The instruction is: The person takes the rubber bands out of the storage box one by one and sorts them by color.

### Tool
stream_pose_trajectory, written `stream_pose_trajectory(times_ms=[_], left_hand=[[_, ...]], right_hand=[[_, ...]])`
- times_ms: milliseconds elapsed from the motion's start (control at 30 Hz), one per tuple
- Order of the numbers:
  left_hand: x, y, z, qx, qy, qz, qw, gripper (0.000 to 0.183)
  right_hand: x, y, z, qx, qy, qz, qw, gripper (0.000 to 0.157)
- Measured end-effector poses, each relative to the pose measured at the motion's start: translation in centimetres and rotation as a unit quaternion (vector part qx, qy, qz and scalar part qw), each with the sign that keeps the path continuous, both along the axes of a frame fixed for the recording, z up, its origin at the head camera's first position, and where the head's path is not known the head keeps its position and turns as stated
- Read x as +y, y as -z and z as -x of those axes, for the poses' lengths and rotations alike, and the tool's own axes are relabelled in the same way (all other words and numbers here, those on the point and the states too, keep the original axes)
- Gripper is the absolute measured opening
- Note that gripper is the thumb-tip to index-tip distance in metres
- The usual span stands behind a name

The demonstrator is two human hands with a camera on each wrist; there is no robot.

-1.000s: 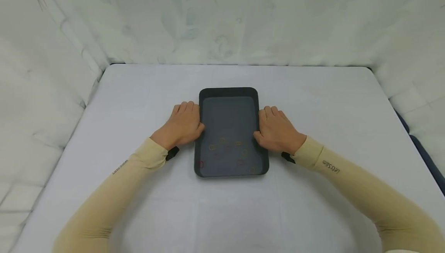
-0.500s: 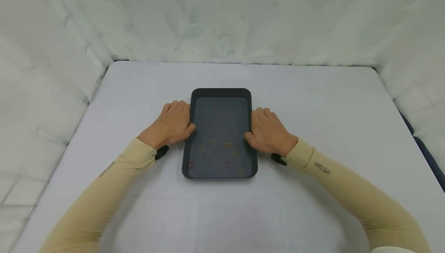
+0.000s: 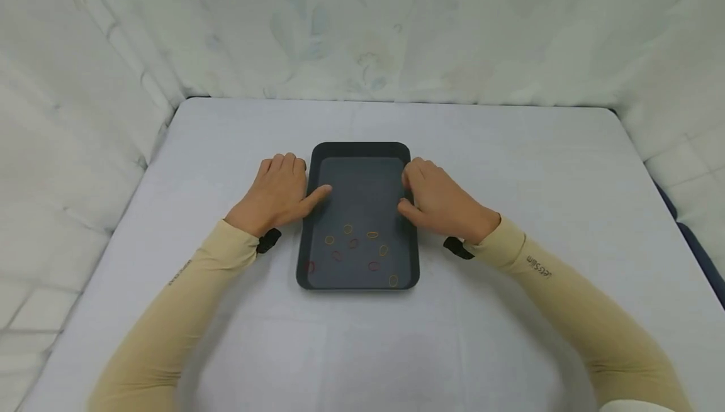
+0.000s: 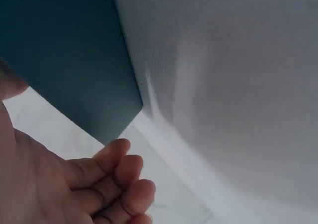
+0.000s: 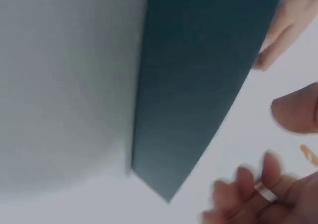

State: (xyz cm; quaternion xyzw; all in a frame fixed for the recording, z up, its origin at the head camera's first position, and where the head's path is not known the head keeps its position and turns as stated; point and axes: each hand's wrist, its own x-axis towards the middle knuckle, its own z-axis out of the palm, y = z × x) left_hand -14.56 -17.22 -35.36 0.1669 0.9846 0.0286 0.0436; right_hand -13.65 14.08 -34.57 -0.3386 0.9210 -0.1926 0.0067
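A dark grey rectangular tray (image 3: 360,150) lies flat on the white table. Several small red and yellow loops, like rubber bands (image 3: 372,235), are scattered over its near half. My left hand (image 3: 274,192) is at the left side, thumb stretched out over the rim. In the left wrist view its loosely bent fingers (image 4: 130,167) stand off the tray's outer wall (image 4: 74,55). Over the right rim is my right hand (image 3: 444,201); the right wrist view shows its thumb and fingers (image 5: 243,184) spread apart, away from the wall (image 5: 194,70), gripping nothing.
White table surface (image 3: 538,167) surrounds the tray on all sides. Pale patterned curtains (image 3: 362,34) hang along the back and both sides. Dark edges of something (image 3: 702,261) show beyond the table at the right.
The tray shifted left in the view, then stayed put. Both hands have let go of its sides; the left thumb has stretched out and the right hand has lifted off the rim.
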Motion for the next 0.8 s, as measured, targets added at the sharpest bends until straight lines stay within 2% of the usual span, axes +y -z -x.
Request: stream_pose_trajectory(times_ms=[167, 333, 567, 800], left_hand=[[0.5, 0.5, 0.2, 0.016, -0.016, -0.013, 0.9997, 0.067], [1.0, 1.1, 0.2, 0.017, -0.019, -0.014, 0.9996, 0.065], [0.8, 1.5, -0.7, 0.011, -0.011, -0.008, 0.9999, 0.066], [0.6, 1.2, -1.4, 0.012, 0.012, 0.011, 0.9998, 0.047]], right_hand=[[-1.3, 0.5, -0.1, 0.01, -0.103, 0.02, 0.994, 0.016], [-2.3, 1.1, -0.4, -0.041, -0.156, 0.022, 0.987, 0.018], [-3.6, 1.8, -1.3, -0.112, -0.188, 0.008, 0.976, 0.017], [-4.3, 1.5, -1.8, -0.12, -0.192, -0.002, 0.974, 0.022]])
